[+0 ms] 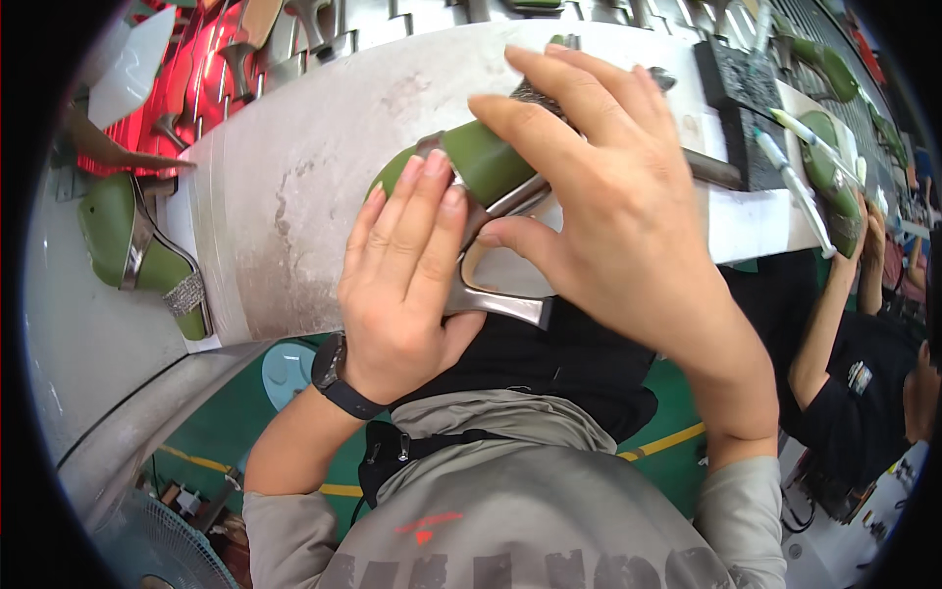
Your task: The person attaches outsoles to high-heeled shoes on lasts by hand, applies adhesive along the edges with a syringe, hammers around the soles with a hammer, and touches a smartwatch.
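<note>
A high-heeled shoe [496,165] on a green last lies sideways over the pale work surface, its metallic heel [510,305] jutting toward me. My left hand [402,260] presses its fingers together along the shoe's back end, with the thumb near the heel, and steadies it. Over the front of the shoe my right hand [613,182] is spread, fingers apart and slightly blurred, thumb by the sole's arch. That hand hides most of the toe part and a glittery strap. Whether its fingertips touch the shoe I cannot tell.
Another green lasted shoe [137,240] stands at the left. Dark blocks [751,118] and white capped tubes [797,187] sit at the right. Heeled shoes line a rack along the back, partly under red light. A co-worker's arm [829,314] holds a green shoe [832,182] far right.
</note>
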`<control>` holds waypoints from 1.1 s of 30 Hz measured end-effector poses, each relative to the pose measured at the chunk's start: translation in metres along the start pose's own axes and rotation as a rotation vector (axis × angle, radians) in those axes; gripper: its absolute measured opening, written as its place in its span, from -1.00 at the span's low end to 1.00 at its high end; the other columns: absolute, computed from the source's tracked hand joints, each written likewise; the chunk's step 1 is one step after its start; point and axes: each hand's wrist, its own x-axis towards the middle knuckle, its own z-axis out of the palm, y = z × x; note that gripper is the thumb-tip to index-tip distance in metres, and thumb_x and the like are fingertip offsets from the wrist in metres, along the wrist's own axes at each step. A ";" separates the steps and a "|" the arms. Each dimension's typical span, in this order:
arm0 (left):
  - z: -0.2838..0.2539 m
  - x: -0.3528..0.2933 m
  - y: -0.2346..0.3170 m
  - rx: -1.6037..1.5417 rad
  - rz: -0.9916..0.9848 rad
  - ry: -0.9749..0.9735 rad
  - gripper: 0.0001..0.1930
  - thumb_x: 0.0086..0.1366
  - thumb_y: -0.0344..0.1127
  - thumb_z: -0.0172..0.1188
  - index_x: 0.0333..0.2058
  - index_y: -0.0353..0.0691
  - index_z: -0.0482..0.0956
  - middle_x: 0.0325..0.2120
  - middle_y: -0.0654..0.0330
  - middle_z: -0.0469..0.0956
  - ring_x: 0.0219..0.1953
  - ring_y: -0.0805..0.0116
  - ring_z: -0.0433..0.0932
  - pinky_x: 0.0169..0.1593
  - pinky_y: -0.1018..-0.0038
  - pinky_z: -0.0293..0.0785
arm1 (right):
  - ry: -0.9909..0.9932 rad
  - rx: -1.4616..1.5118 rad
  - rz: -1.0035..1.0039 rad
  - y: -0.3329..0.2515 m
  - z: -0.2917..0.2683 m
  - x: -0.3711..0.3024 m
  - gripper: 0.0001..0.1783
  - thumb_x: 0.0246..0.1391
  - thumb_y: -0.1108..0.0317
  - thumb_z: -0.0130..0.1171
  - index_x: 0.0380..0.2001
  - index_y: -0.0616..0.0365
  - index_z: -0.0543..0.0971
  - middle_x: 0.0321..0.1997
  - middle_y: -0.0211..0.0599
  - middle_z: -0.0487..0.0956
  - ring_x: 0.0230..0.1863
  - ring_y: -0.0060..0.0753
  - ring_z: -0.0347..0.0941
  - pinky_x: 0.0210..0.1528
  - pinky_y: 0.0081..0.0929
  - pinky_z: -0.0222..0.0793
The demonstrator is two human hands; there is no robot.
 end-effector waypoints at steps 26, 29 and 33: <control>0.016 0.124 0.003 -0.413 -0.102 -0.328 -0.36 0.22 -0.24 0.32 0.23 -0.48 0.47 -0.39 -0.17 0.63 -0.34 -0.17 0.66 -0.21 0.16 0.57 | 0.285 1.345 0.521 0.089 -0.041 -0.037 -0.70 0.19 0.38 0.34 -0.07 0.36 0.69 -0.17 -0.21 0.75 -0.18 -0.63 0.60 -0.06 -0.62 0.49; 0.019 0.121 0.000 -0.386 -0.099 -0.326 -0.34 0.19 -0.26 0.33 0.23 -0.47 0.45 -0.39 -0.14 0.62 -0.34 -0.14 0.65 -0.22 0.14 0.56 | 0.082 1.043 0.574 0.084 -0.044 -0.029 -0.54 0.18 0.23 0.19 -0.04 0.47 0.60 -0.01 0.15 0.71 0.02 -0.16 0.69 0.15 -0.27 0.62; 0.013 0.123 0.000 -0.349 -0.101 -0.365 -0.33 0.16 -0.27 0.34 0.23 -0.46 0.44 -0.32 -0.13 0.65 -0.32 -0.13 0.66 -0.21 0.11 0.56 | -0.036 1.087 0.679 0.065 -0.060 -0.024 -0.62 0.13 0.37 0.26 -0.06 0.44 0.61 0.00 0.11 0.71 0.07 -0.20 0.66 0.27 -0.30 0.48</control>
